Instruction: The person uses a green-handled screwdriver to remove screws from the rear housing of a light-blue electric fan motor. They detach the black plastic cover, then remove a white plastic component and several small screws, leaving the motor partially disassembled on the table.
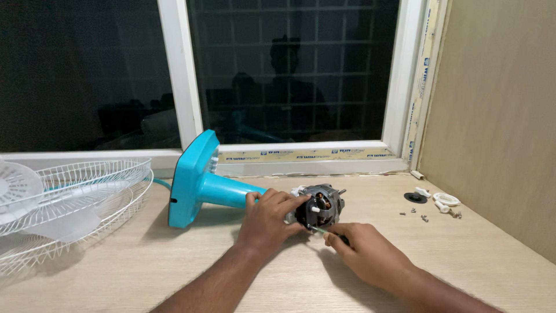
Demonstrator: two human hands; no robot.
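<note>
A turquoise fan stand (200, 182) lies on its side on the wooden table (174, 261), its base toward the window. The bare fan motor (322, 207) sits at the end of its neck, showing copper windings and a short shaft. My left hand (267, 219) wraps the motor from the left and steadies it. A thin screwdriver (324, 232) with a greenish shank is gripped by my right hand (362, 252), its tip touching the motor's lower front.
White wire fan guards (75, 203) with a translucent blade lie at the left. Several small screws (418, 214), a black knob (415, 197) and white plastic parts (446, 201) lie at the right near a wooden wall panel. A dark window runs behind.
</note>
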